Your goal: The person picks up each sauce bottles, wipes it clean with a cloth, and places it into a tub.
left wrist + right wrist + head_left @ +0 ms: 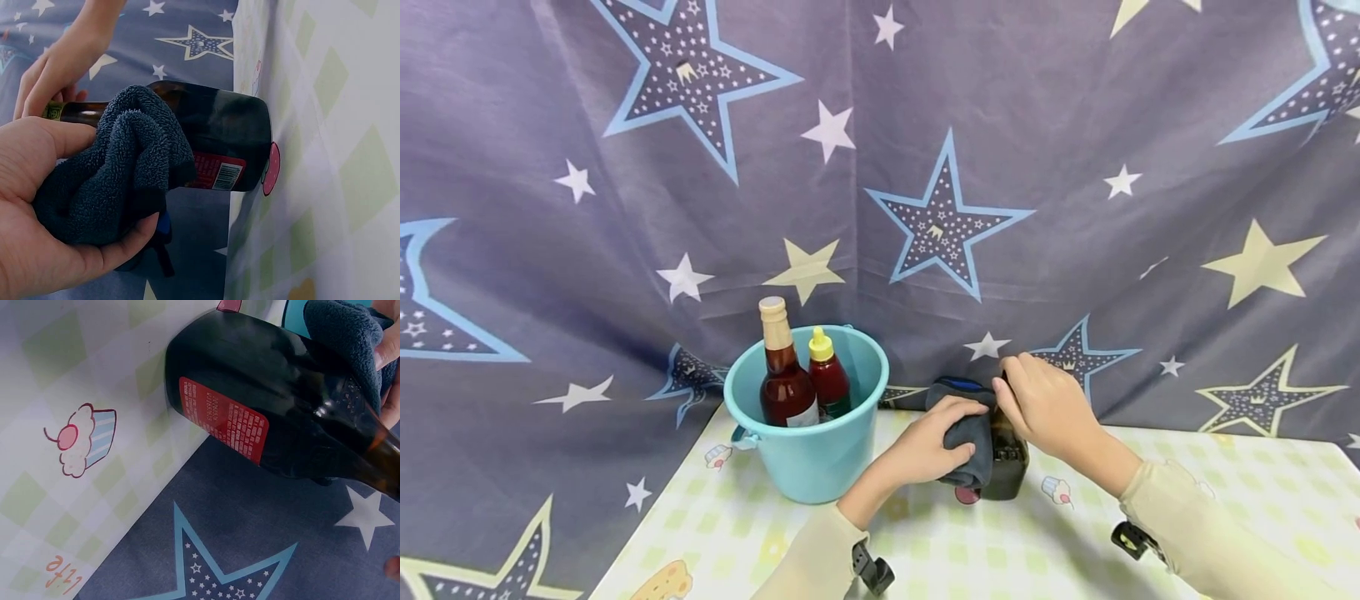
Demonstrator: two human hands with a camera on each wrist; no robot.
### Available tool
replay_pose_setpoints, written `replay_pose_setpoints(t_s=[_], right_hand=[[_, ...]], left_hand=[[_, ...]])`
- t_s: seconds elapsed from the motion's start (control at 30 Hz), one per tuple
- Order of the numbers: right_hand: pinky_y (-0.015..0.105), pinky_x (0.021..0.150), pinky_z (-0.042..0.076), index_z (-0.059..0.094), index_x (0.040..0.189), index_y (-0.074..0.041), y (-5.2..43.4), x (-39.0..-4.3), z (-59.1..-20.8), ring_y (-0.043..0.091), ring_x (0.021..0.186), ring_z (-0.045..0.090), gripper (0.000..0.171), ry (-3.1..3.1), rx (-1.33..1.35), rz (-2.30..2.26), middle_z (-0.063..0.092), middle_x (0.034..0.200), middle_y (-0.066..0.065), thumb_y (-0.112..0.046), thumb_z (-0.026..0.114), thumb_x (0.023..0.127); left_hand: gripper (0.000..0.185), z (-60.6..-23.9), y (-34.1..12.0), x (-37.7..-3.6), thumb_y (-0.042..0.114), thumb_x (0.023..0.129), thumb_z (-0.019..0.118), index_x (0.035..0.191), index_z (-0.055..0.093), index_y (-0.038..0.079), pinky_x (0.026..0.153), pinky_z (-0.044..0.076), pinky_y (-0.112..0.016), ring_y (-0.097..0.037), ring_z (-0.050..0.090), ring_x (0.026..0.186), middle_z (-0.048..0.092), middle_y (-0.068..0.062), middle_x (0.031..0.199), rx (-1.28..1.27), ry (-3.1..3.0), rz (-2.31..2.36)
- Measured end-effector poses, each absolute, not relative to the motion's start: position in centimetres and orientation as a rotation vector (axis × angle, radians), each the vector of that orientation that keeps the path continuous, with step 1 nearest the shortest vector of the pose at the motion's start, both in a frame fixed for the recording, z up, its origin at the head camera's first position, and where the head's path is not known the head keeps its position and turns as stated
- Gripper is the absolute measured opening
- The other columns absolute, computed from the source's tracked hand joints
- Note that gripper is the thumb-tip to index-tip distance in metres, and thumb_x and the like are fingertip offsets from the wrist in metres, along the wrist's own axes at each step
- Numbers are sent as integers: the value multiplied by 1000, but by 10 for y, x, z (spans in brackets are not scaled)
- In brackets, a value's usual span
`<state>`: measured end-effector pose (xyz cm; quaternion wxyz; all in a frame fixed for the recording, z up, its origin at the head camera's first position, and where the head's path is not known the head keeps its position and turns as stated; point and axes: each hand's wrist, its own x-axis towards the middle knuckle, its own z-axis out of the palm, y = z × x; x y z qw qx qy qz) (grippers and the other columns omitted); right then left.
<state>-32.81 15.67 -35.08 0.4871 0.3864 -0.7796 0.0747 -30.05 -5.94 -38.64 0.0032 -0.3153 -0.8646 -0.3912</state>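
Observation:
A dark glass bottle (1006, 471) with a red label stands upright on the table. My right hand (1047, 407) grips it by the neck at the top. In my left hand (934, 443) is a bunched dark blue-grey towel (119, 169), pinched between thumb and fingers. The towel lies against the side of the bottle, over its shoulder in the left wrist view. The right wrist view shows the bottle's red back label (224, 419) with printed text, and the towel at the top right.
Left of my hands stands a light blue bucket (820, 467) holding a brown glass bottle (786, 387) and a red sauce bottle (829, 385) with a yellow cap. Behind the towel is a dark item with a blue part (962, 384). A star-patterned curtain (910, 100) hangs behind the checked tablecloth (1240, 492).

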Motion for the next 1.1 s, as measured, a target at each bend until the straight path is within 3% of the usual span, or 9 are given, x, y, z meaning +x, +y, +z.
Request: replay_pose_setpoints(t_s=[0.4,0.63,1.1], right_hand=[[27,47,30,56,92,-2,158,-331,-349,14,53,36,47,-1870,947,178,44,68,3,-33,26,111],[26,46,30,56,90,-3,157,-331,-349,14,53,36,45,-1867,959,184,43,67,2,-32,29,111],[36,47,38,49,82,-3,163,-334,-337,21,51,39,42,-1859,1035,65,40,67,4,-29,32,110]], left_hand=[[49,-395,-58,-304,12,96,67,144,57,16,111,45,-39,-22,53,134,54,-4,144,-860,-2878,-1059],[54,-413,-48,-299,15,90,72,142,56,13,94,54,-34,-24,62,121,54,-5,143,-737,-3086,-795],[55,-413,-46,-304,18,93,71,146,54,13,98,53,-37,-25,60,126,51,-4,148,-715,-3122,-782]])
